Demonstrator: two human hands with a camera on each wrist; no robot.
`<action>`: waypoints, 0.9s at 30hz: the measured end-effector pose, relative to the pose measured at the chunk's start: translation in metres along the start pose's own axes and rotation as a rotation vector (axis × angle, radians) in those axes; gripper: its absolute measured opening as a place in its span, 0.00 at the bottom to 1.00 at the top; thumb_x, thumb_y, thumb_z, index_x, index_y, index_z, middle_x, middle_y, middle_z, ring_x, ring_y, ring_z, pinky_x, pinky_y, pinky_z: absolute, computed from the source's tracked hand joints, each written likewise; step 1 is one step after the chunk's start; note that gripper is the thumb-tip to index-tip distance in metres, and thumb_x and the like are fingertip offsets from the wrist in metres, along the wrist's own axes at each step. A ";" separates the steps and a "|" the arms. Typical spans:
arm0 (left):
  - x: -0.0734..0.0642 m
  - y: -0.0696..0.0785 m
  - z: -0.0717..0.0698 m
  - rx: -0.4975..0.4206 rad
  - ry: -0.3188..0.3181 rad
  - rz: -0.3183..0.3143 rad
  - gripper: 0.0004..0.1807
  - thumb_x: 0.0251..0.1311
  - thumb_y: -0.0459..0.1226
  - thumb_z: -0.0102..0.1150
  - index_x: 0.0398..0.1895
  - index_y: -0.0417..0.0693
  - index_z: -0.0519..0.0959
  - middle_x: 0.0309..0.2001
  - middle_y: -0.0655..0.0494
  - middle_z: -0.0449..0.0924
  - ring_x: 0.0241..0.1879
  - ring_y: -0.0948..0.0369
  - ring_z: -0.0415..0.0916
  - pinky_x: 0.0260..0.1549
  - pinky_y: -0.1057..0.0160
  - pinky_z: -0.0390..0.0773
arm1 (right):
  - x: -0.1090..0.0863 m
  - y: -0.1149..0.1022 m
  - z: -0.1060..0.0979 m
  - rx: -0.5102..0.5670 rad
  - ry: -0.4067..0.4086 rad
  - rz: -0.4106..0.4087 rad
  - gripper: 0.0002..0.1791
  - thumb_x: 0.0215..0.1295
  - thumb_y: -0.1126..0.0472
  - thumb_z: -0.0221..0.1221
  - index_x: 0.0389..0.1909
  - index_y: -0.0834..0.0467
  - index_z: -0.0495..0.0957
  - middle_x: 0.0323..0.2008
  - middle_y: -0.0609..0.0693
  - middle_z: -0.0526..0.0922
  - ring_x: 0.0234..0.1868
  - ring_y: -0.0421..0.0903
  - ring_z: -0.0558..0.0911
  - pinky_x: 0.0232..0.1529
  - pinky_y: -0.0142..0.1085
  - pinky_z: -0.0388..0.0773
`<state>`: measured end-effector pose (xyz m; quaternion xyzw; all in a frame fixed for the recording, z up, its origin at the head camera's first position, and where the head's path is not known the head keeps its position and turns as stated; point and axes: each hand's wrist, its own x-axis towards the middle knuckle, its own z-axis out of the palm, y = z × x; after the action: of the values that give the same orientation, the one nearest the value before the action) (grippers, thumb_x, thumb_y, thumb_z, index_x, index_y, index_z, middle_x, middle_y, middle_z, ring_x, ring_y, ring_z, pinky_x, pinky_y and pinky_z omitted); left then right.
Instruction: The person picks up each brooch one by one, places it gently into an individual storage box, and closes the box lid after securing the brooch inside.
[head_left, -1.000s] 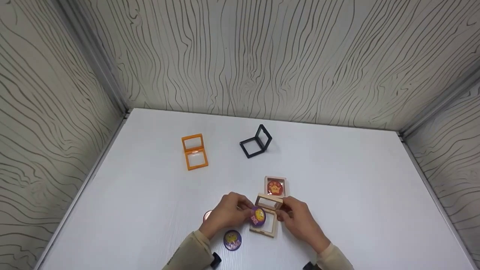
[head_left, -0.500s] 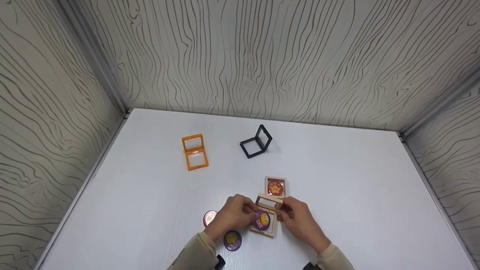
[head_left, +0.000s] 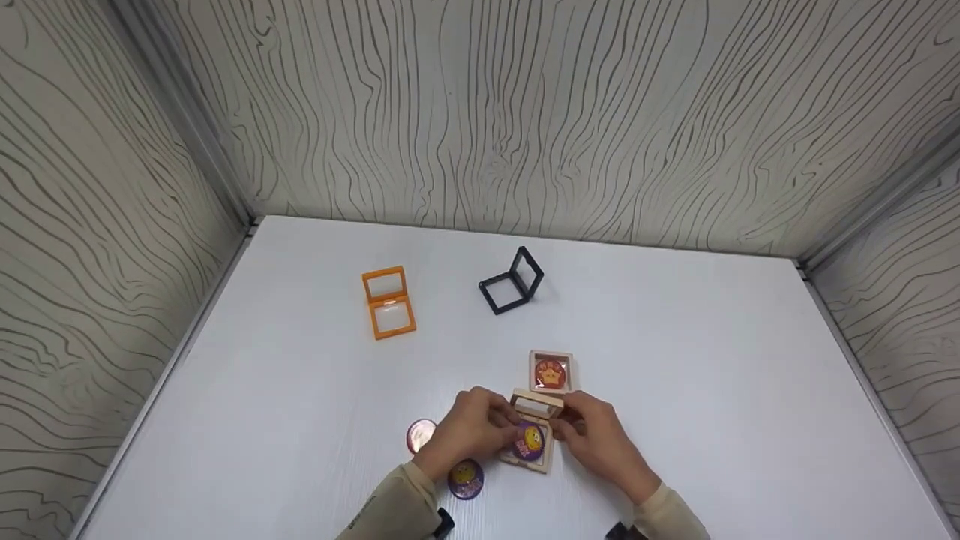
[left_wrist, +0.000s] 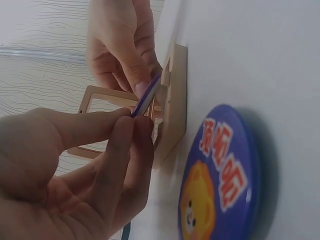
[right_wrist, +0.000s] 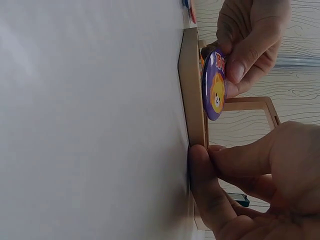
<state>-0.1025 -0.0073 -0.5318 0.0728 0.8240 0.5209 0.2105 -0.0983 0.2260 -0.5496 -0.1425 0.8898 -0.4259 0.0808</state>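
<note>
My left hand (head_left: 472,429) pinches the edge of a round purple badge (head_left: 530,440) with a yellow cartoon animal. The badge slants over the lower half of a beige hinged display frame (head_left: 537,466), its far edge dipping inside the rim in the right wrist view. The lid of that frame stands raised at the back. My right hand (head_left: 600,435) grips the frame at its right side by the hinge, thumb and fingertips on either side of the beige wall (right_wrist: 191,85). Beside my left wrist lies a second purple badge (left_wrist: 220,185), face up.
Just behind the beige frame sits a pale pink frame (head_left: 568,361) with a red star badge (head_left: 550,373) inside. A pink-rimmed round badge (head_left: 421,433) lies left, partly behind my left hand. Farther back stand an orange frame (head_left: 411,319) and a black frame (head_left: 491,300), both unfolded.
My left hand has moved slightly right, bringing the purple badge from the frame's left edge to over its lower half. My right hand keeps its place on the frame.
</note>
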 end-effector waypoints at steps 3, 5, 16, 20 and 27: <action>0.000 0.001 0.000 0.007 0.013 -0.009 0.04 0.61 0.33 0.75 0.37 0.46 0.88 0.33 0.58 0.87 0.34 0.62 0.85 0.38 0.60 0.87 | 0.000 0.000 0.000 -0.006 -0.001 0.004 0.10 0.71 0.71 0.64 0.50 0.59 0.83 0.44 0.50 0.86 0.46 0.47 0.87 0.48 0.31 0.87; 0.000 0.001 0.000 0.009 0.019 -0.017 0.04 0.61 0.34 0.75 0.38 0.46 0.88 0.35 0.57 0.86 0.36 0.61 0.85 0.40 0.59 0.87 | 0.001 0.001 0.000 -0.013 -0.006 0.016 0.11 0.71 0.70 0.64 0.51 0.58 0.83 0.44 0.49 0.86 0.46 0.46 0.87 0.48 0.31 0.86; 0.000 -0.002 -0.001 0.036 0.017 -0.035 0.08 0.61 0.35 0.76 0.40 0.46 0.86 0.36 0.57 0.85 0.36 0.61 0.82 0.40 0.57 0.85 | 0.001 0.002 0.001 -0.005 -0.001 0.020 0.12 0.70 0.71 0.66 0.51 0.58 0.84 0.43 0.49 0.86 0.45 0.45 0.86 0.47 0.30 0.86; 0.000 -0.002 -0.001 0.034 0.021 -0.033 0.07 0.61 0.34 0.75 0.41 0.46 0.86 0.36 0.57 0.85 0.36 0.61 0.83 0.40 0.57 0.85 | 0.001 0.002 0.001 -0.001 -0.002 0.007 0.11 0.70 0.71 0.66 0.50 0.58 0.84 0.42 0.49 0.86 0.44 0.45 0.86 0.47 0.30 0.86; -0.002 -0.002 -0.002 0.022 0.020 -0.027 0.07 0.62 0.33 0.73 0.42 0.45 0.86 0.36 0.57 0.85 0.36 0.61 0.83 0.41 0.57 0.86 | 0.002 0.001 -0.002 -0.009 -0.019 0.020 0.11 0.71 0.71 0.65 0.51 0.57 0.84 0.43 0.48 0.85 0.45 0.44 0.86 0.48 0.32 0.87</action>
<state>-0.1013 -0.0110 -0.5324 0.0588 0.8326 0.5098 0.2085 -0.1010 0.2274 -0.5495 -0.1379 0.8922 -0.4199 0.0927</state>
